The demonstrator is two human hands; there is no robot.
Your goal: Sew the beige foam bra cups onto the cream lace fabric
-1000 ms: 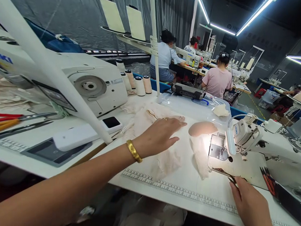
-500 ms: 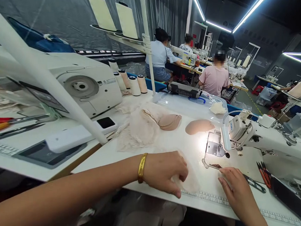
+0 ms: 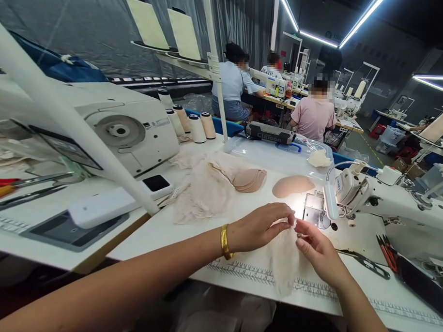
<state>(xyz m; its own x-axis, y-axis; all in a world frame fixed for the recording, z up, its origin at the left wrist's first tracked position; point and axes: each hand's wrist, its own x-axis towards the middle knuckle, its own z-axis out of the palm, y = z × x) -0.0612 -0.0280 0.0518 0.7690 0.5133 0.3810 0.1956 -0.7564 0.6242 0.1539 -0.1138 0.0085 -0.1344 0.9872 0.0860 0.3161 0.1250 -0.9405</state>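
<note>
My left hand (image 3: 266, 226), with a gold bangle at the wrist, pinches the top of a thin, sheer cream fabric piece (image 3: 285, 265). The fabric hangs down over the table's ruler strip. My right hand (image 3: 316, 244) meets it from the right, its curled fingers and thumb at the fabric's upper edge; the exact grip is partly hidden. Ahead of my hands lie a single beige moulded cup (image 3: 292, 186), a stack of similar cups (image 3: 250, 179) and a pile of sheer fabric (image 3: 209, 190). The lit sewing machine (image 3: 355, 190) stands just beyond my right hand.
Thread snips (image 3: 376, 268), orange-handled tweezers (image 3: 387, 251) and a dark tray (image 3: 423, 282) lie at the right. A white stand pole (image 3: 74, 122) crosses the left side before another machine (image 3: 135, 129). Thread cones (image 3: 197, 128) stand behind. Several people work at machines farther back.
My left hand has lifted the sheer fabric off the table and moved right and up. My right hand has left the tabletop beside the machine and come left to the fabric.
</note>
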